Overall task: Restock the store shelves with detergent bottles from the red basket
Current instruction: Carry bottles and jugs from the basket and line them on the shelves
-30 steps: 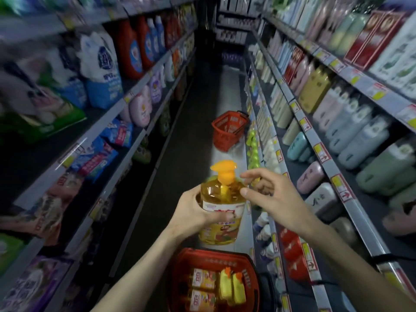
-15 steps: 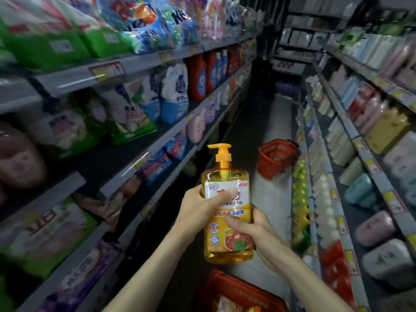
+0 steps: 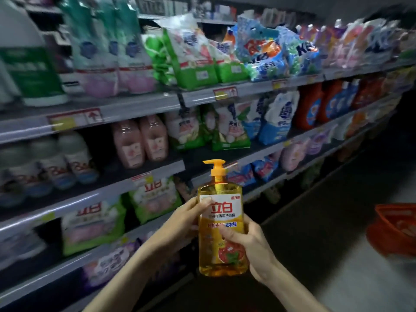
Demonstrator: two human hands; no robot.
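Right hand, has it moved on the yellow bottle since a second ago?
Yes. The right hand has dropped from the pump to the lower front of the detergent bottle; the left hand holds it higher up.

Both hands [image 3: 180,224] grip an upright yellow detergent bottle [image 3: 221,233] before shelves [image 3: 139,104].

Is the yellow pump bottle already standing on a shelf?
No, the left hand and right hand grip the bottle upright in front of the shelves.
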